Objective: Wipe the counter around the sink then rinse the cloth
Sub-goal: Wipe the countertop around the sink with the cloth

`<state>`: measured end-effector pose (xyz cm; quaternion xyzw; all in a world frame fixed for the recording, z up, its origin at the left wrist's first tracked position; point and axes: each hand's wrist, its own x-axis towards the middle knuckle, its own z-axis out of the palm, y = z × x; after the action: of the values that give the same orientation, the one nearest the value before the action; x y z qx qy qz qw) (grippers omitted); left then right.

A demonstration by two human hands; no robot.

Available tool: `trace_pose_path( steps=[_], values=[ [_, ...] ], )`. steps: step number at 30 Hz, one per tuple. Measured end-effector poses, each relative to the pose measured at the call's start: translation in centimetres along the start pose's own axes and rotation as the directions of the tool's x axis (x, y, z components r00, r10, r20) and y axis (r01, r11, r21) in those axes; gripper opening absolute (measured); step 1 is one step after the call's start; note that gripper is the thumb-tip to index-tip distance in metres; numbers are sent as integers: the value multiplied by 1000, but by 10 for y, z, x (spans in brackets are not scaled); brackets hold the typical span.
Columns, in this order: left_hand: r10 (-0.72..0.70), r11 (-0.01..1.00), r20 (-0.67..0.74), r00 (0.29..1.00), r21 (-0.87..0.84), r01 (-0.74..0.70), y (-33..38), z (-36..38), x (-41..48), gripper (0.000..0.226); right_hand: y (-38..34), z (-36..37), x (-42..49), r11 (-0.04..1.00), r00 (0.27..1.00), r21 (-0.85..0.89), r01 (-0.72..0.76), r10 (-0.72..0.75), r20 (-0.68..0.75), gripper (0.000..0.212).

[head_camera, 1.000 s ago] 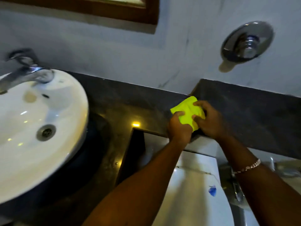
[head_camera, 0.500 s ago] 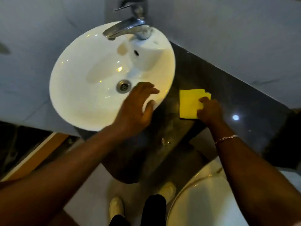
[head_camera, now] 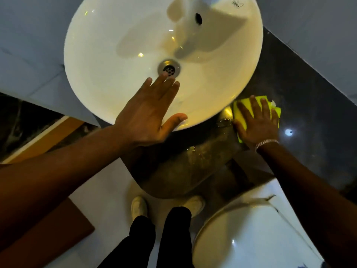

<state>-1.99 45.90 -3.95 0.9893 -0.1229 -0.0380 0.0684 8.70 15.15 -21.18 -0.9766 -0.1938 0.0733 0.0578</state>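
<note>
A white round sink (head_camera: pixel 116 45) sits on a dark stone counter (head_camera: pixel 301 97). A yellow cloth (head_camera: pixel 239 113) lies flat on the counter just right of the sink's front rim. My right hand (head_camera: pixel 255 122) presses down on the cloth with spread fingers and covers most of it. My left hand (head_camera: pixel 148 115) hovers flat and empty over the sink's front rim, its fingertips near the metal drain (head_camera: pixel 169 68). The counter below the sink's rim looks wet.
A white toilet (head_camera: pixel 241 229) stands at the lower right below the counter's edge. My legs and pale shoes (head_camera: pixel 139 207) are on the white floor under the counter. Grey tiled wall runs behind the sink. A wooden panel (head_camera: pixel 48 229) is at lower left.
My right hand slid the cloth along the counter toward the sink and now lies flat on it. My left hand let go of the cloth a second ago and moved over the sink. The view tilted downward.
</note>
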Motion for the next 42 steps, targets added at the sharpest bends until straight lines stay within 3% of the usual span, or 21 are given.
trace_pose_path(
  steps=[2, 4, 6, 8, 9, 12, 15, 18, 21, 22, 24, 27, 29, 33, 35, 36, 38, 39, 40, 42],
  values=[
    [-34, 999, 55, 998, -35, 36, -1, 0, 1, 84, -18, 0, 24, 979, 982, 84, -186, 188, -16, 61],
    [-45, 996, 111, 993, -74, 53, -3, -1, 0, 92, -47, 0, 27, 956, 969, 166, -242, 246, -4, 61],
    [-1, 995, 144, 990, -101, 15, -3, -4, 0, 97, -65, 4, -1, 989, 998, 141, -51, 55, -23, 57],
    [41, 994, 152, 988, -106, -25, -3, -6, 2, 98, -61, 6, -36, 982, 982, 36, 184, -185, 25, 56],
    [48, 994, 142, 989, -106, -33, -3, -5, 2, 97, -54, 3, -38, 973, 972, -2, 230, -230, 44, 56],
    [45, 994, 114, 992, -101, -33, -2, -3, 3, 95, -43, -3, 1, 998, 999, -41, 45, -45, 16, 51],
    [6, 993, 78, 997, -116, 3, -4, -1, 2, 94, -64, -5, 27, 991, 993, 63, -117, 115, 34, 49],
    [-5, 982, 104, 995, -189, 25, -4, -3, 2, 94, -99, 7, -23, 996, 996, 40, 78, -77, -35, 53],
    [135, 984, 151, 979, -137, -115, -21, -9, -10, 93, -98, 12, -75, 961, 960, 11, 276, -276, 51, 55],
    [179, 981, 168, 969, -102, -164, -32, -10, -16, 91, -91, 12, -70, 967, 966, 21, 252, -253, 57, 56],
    [213, 977, 240, 947, -59, -204, -59, -13, -23, 92, -90, 12, -48, 999, 999, 44, 30, -31, 16, 55],
    [208, 978, 320, 924, -66, -197, -81, -18, -21, 95, -119, 14, -23, 938, 955, 179, -296, 293, 41, 54],
    [232, 973, 309, 922, -71, -221, -81, -19, -19, 94, -148, 19, -47, 944, 957, 171, -283, 289, -8, 55],
    [243, 970, 215, 946, -25, -243, -77, -16, -21, 96, -165, 32, -120, 999, 998, 44, 20, -17, -62, 54],
    [249, 968, 196, 949, -27, -248, -76, -17, -18, 96, -154, 33, -105, 996, 995, 58, -62, 66, -71, 53],
    [258, 966, 198, 946, -31, -257, -79, -18, -21, 96, -159, 32, -91, 974, 972, 81, -211, 218, -84, 53],
    [254, 967, 171, 952, -36, -251, -76, -16, -19, 92, -170, 30, -65, 864, 868, 170, -473, 491, -80, 55],
    [265, 964, 149, 953, -42, -261, -79, -15, -19, 91, -189, 33, -61, 832, 835, 197, -519, 542, -91, 55],
    [277, 961, 138, 951, -49, -273, -80, -14, -19, 90, -210, 37, -63, 846, 847, 185, -499, 522, -101, 54],
    [301, 953, 137, 944, -65, -295, -83, -13, -19, 88, -255, 45, -96, 943, 941, 101, -318, 327, -89, 54]
  ],
)
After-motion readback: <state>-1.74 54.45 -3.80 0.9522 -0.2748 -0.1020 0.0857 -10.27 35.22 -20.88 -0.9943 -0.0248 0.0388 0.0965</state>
